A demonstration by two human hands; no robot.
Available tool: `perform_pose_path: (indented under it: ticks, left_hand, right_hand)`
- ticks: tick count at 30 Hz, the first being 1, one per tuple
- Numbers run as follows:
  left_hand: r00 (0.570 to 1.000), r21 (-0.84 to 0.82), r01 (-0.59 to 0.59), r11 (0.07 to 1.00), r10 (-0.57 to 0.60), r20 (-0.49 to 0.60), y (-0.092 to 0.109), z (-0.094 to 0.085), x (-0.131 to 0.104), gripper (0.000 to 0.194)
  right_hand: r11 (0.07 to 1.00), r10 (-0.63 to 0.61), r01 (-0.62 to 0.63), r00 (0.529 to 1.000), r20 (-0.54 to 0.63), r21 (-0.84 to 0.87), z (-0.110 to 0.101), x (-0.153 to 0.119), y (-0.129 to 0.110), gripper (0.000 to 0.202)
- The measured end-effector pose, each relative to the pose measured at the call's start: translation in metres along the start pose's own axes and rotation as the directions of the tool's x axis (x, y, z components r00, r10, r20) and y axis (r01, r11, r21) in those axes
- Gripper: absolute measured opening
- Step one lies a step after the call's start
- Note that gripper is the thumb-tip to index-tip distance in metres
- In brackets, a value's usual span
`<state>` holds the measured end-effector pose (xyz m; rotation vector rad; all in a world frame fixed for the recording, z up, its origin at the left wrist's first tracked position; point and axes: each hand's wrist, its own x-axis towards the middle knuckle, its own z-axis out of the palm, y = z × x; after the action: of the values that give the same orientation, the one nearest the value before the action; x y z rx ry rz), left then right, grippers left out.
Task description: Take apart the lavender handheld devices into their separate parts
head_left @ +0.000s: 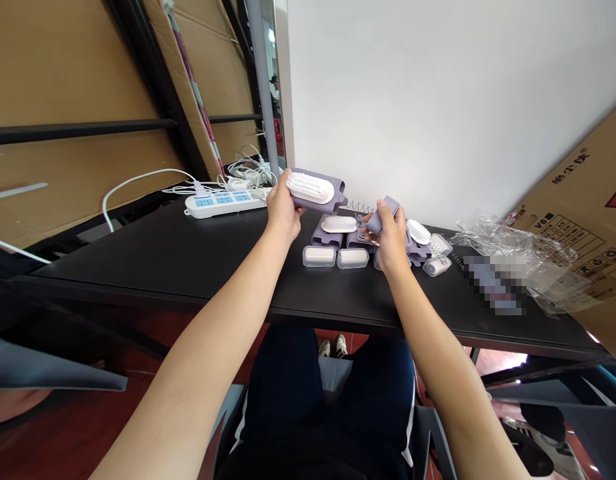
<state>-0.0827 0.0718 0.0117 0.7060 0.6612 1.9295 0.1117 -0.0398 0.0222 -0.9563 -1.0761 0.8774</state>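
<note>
My left hand [284, 208] is closed around one end of a purple scrub brush [313, 188], whose white oval bristle pad faces me above the table. In my right hand [389, 233] is a smaller purple plastic piece [387, 212], gripped between thumb and fingers. A thin coiled spring [359, 207] stretches between the two purple parts. Below the hands lie more purple brush bodies with a white oval pad [339, 225] and another white pad [419, 231]. Clear oval containers [319, 256] sit in front of them. My right hand hides part of this pile.
A white power strip [225, 202] with tangled cables lies at the back left of the black table [188, 260]. To the right are crumpled clear plastic [518, 243], a blurred-out object [493, 285] and a cardboard box [588, 227]. A white panel [438, 100] stands behind.
</note>
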Motion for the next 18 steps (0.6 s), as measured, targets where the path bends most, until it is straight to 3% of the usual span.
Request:
perform_pose_path:
  ticks: [5,12,18]
  left_hand:
    - [1.0,0.02,-0.016,1.0,0.016,-0.017,0.0,-0.002,0.0,0.062]
    - [0.99,0.03,0.104,0.994,-0.106,0.088,0.004,0.006,-0.01,0.056]
    - [0.998,-0.022,0.066,0.998,-0.066,0.006,0.005,0.001,0.0,0.054]
  right_hand:
    - [1.0,-0.029,0.029,0.999,-0.025,-0.003,0.001,0.0,0.002,0.051]
    - [0.995,0.079,-0.074,0.994,0.08,-0.071,0.001,-0.002,-0.001,0.05]
    - [1.0,0.007,-0.007,1.0,-0.016,-0.02,0.0,0.001,-0.001,0.051]
